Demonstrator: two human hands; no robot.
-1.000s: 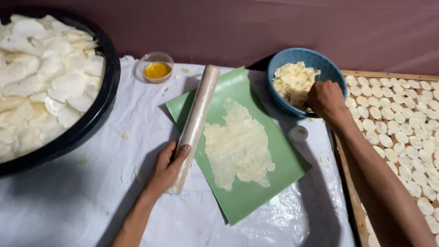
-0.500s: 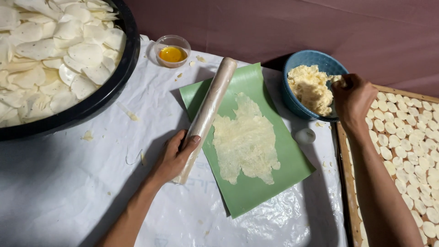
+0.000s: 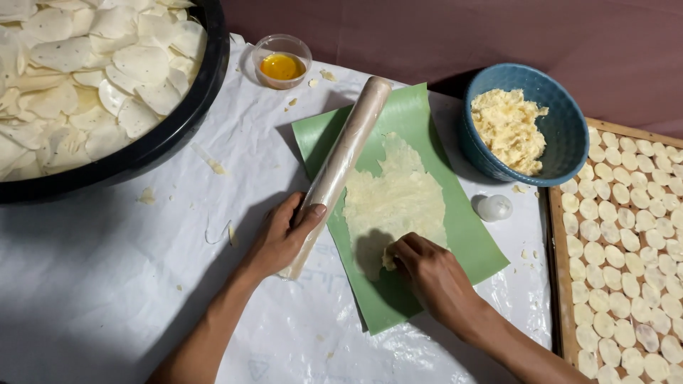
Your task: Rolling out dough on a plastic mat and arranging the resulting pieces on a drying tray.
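- The lower end of a long pale rolling pin wrapped in clear film [image 3: 343,167] is gripped by the left hand [image 3: 279,240], with the fingers curled around it and the thumb laid on top.
- The rolling pin is laid slantwise along the left edge of a green rectangular sheet [image 3: 466,238], which is spread on the white plastic cover [image 3: 92,284] of the bench.
- A thin, ragged layer of pale yellow dough [image 3: 398,199] is spread over the middle of the green sheet.
- A small lump of dough [image 3: 388,260] is pinched in the closed fingers of the right hand [image 3: 430,274] and pressed against the lower edge of the rolled layer.
- A blue round bowl holding crumbly yellow dough [image 3: 562,128] is set just beyond the sheet's far right corner.
- A small clear cup of orange liquid [image 3: 282,62] is placed near the far edge.
- A large black basin heaped with white oval crackers [image 3: 178,121] is seen at the far left corner.
- A wooden tray lined with small pale discs [image 3: 569,235] is set along the right edge.
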